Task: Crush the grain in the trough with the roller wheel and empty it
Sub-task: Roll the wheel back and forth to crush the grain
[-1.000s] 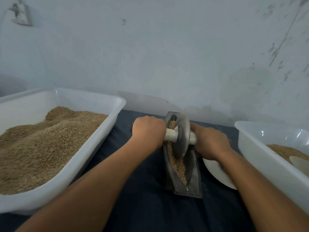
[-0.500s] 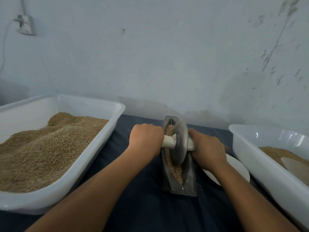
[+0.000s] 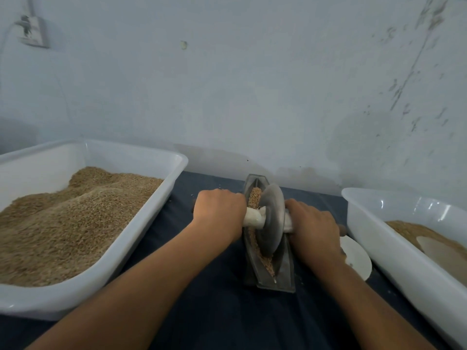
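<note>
Both hands — left [image 3: 219, 216], right [image 3: 312, 226] — grip the roller wheel's [image 3: 272, 223] handle (trough [image 3: 284, 271] unlabelled).

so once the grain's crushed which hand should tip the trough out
Probably the right hand: it grips the roller's handle beside the right bin that holds a little grain. The left hand sits farther from it and could lift the roller wheel off the trough.
</note>
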`<state>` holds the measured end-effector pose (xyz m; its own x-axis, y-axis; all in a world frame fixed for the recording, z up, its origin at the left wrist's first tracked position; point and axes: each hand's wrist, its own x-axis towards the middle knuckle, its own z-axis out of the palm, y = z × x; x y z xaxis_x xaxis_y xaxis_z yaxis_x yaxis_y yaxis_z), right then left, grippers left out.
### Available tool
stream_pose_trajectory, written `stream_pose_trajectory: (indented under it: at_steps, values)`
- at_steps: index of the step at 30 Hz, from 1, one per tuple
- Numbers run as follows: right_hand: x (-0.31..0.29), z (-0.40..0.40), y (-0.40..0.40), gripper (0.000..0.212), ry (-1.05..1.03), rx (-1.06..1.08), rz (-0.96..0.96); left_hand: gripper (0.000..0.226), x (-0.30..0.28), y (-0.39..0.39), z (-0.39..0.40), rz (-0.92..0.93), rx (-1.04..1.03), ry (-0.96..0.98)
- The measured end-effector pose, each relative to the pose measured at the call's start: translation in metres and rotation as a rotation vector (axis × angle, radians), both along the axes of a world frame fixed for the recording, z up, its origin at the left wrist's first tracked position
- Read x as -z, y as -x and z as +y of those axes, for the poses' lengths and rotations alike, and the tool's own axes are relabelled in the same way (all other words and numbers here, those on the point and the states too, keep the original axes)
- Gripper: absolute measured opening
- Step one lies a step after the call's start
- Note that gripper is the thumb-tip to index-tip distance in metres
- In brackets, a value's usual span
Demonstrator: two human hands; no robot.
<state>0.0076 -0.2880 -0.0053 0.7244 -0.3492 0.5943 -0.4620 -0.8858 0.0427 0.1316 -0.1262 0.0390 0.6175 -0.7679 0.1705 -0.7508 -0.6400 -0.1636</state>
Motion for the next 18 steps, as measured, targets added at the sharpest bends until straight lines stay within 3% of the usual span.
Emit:
stream_pose_trajectory:
  at_steps: [7, 14, 18]
  values:
    - [0.005, 0.0, 0.002, 0.043, 0.044, -0.019, -0.028, 0.033, -0.007, 0.003, 0.003, 0.003, 0.026, -0.05]
    - [0.003, -0.001, 0.002, 0.032, 0.04, -0.025, -0.051, 0.036, -0.001, -0.004, -0.001, 0.001, 0.044, -0.029]
    - [-0.003, -0.002, 0.0, 0.036, 0.015, -0.038, 0.007, 0.036, 0.004, -0.01, -0.004, -0.011, 0.052, 0.013]
